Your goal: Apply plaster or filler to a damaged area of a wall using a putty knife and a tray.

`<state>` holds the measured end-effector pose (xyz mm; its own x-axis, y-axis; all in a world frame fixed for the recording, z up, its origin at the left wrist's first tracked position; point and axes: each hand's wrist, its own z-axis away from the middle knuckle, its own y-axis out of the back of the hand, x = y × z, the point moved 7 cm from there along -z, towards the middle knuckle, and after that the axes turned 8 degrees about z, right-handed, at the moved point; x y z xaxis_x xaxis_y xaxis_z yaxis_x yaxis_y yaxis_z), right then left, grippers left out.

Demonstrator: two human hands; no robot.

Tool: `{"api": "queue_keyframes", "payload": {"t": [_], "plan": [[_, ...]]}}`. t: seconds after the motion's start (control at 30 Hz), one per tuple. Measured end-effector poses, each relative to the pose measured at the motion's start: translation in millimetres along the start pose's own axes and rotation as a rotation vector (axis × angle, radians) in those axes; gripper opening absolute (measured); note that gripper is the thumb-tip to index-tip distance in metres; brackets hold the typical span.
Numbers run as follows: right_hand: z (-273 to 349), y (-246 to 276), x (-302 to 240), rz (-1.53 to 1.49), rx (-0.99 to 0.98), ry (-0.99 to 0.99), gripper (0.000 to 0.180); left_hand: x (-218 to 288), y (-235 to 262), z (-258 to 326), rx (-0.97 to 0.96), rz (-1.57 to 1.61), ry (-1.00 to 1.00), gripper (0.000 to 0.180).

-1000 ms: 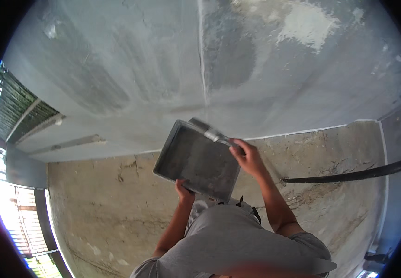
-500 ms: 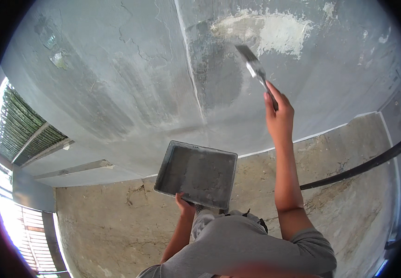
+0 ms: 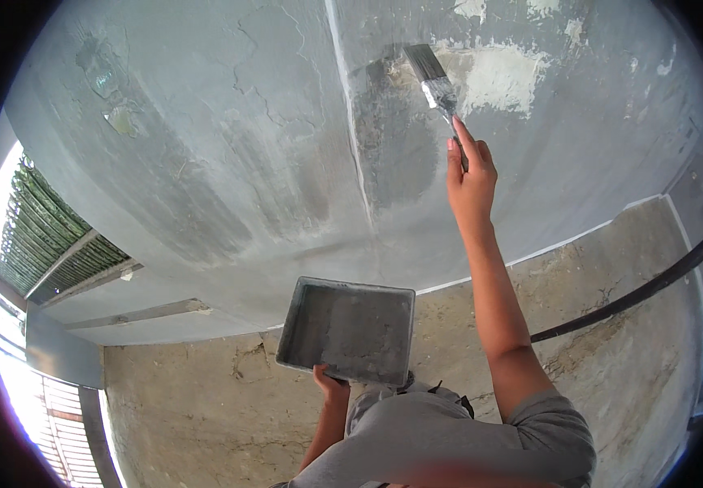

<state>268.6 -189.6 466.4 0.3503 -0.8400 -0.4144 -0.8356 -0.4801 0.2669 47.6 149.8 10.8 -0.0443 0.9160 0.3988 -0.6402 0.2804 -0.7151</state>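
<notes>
My right hand (image 3: 473, 175) is closed round the handle of a flat paintbrush (image 3: 433, 80), raised in front of the grey wall (image 3: 286, 122). The dark bristles lie over the left end of a pale, bare patch (image 3: 502, 80); whether they touch the wall I cannot tell for certain. Lower down, my left hand (image 3: 333, 384) grips the near edge of a shallow grey tray (image 3: 351, 329), thumb on the rim and fingers hidden beneath. Dark grey residue coats the tray's inside.
A stained concrete floor (image 3: 205, 407) lies below the wall. On the right a dark curved bar (image 3: 636, 297) crosses the view. Slatted openings (image 3: 63, 415) let in bright light at the left. A pale vertical seam (image 3: 350, 122) runs down the wall.
The paintbrush and my right hand have moved up and slightly left, onto the edge of the pale patch. In the picture, the tray sits a little lower, still in my left hand.
</notes>
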Motion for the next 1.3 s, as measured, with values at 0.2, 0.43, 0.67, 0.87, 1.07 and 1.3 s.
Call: {"api": "queue_keyframes", "payload": {"t": [0.2, 0.43, 0.67, 0.87, 1.07, 1.3], "plan": [[5.1, -18.5, -1.7, 0.097, -0.05, -0.015, 0.034, 33.6, 30.2, -30.3, 0.005, 0.003, 0.023, 0.038], [45.3, -5.3, 1.7, 0.113, -0.139, -0.106, 0.032, 81.0, 13.2, -48.0, -0.063, -0.03, -0.002, 0.041], [-0.2, -2.4, -17.2, 0.116, 0.042, -0.025, 0.03, 97.2, 21.7, -64.5, -0.051, 0.012, 0.01, 0.042], [38.3, -19.5, 6.9, 0.121, -0.122, -0.046, 0.03, 94.9, 36.9, -68.7, -0.022, 0.073, 0.001, 0.041], [19.6, 6.7, -0.7, 0.004, 0.064, -0.183, 0.03, 94.1, 39.3, -69.5, -0.036, 0.051, 0.03, 0.043], [16.0, -28.5, -3.4, -0.653, -0.009, -0.795, 0.04, 97.2, 20.0, -62.3, -0.068, -0.017, 0.017, 0.047]]}}
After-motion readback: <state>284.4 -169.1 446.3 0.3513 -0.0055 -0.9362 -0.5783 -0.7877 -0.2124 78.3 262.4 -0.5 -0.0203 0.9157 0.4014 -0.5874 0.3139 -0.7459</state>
